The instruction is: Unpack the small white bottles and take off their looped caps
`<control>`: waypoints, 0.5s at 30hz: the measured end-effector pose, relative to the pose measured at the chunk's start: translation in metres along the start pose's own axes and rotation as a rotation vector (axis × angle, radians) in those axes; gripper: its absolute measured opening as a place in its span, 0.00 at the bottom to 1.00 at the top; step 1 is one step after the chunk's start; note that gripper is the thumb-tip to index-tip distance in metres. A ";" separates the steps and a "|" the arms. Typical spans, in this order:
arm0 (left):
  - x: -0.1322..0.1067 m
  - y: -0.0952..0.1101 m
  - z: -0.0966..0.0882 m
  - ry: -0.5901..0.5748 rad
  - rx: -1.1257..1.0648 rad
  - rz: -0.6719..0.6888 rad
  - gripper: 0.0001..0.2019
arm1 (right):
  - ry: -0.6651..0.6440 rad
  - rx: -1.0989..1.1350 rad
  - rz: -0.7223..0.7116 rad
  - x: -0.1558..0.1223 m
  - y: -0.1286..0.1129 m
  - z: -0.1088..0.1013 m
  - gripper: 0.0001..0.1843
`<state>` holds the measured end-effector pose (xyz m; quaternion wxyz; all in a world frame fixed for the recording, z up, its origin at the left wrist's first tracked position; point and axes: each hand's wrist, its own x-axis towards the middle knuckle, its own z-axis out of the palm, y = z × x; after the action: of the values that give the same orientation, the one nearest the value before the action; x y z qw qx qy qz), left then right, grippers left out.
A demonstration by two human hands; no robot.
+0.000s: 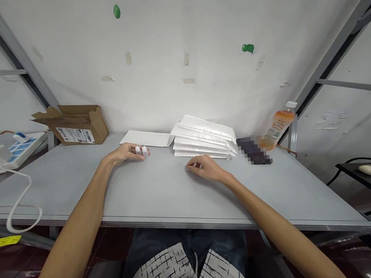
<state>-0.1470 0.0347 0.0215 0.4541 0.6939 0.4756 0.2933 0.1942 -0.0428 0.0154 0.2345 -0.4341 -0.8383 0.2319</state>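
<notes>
On the left of the grey table, my left hand (127, 153) is closed around two small white bottle-like pieces (144, 152) with thin tips, held side by side. Just behind that hand lies a flat white mailer (148, 137). My right hand (206, 168) rests on the tabletop in front of a stack of white padded envelopes (202, 139). Its fingers are curled into a pinch, and whatever may be between them is hidden or too small to make out.
An opened cardboard box (84, 124) stands at the back left, near a power strip (21, 150) with a white cable (24, 190). To the right, an orange drink bottle (280, 123) leans behind a dark, blurred-out item (254, 151). The wall (159, 34) closes off the back.
</notes>
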 end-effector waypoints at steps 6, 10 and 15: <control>0.001 -0.002 -0.002 -0.048 0.031 -0.001 0.20 | -0.004 -0.010 0.004 0.000 0.000 0.000 0.10; 0.003 -0.004 -0.002 -0.044 -0.028 -0.001 0.20 | -0.008 -0.017 0.009 0.000 -0.001 -0.001 0.10; 0.004 -0.005 -0.003 -0.050 -0.041 -0.008 0.19 | -0.008 -0.017 0.007 0.000 -0.003 -0.001 0.10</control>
<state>-0.1499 0.0398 0.0180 0.4813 0.6897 0.4607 0.2837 0.1934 -0.0441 0.0181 0.2265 -0.4380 -0.8397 0.2273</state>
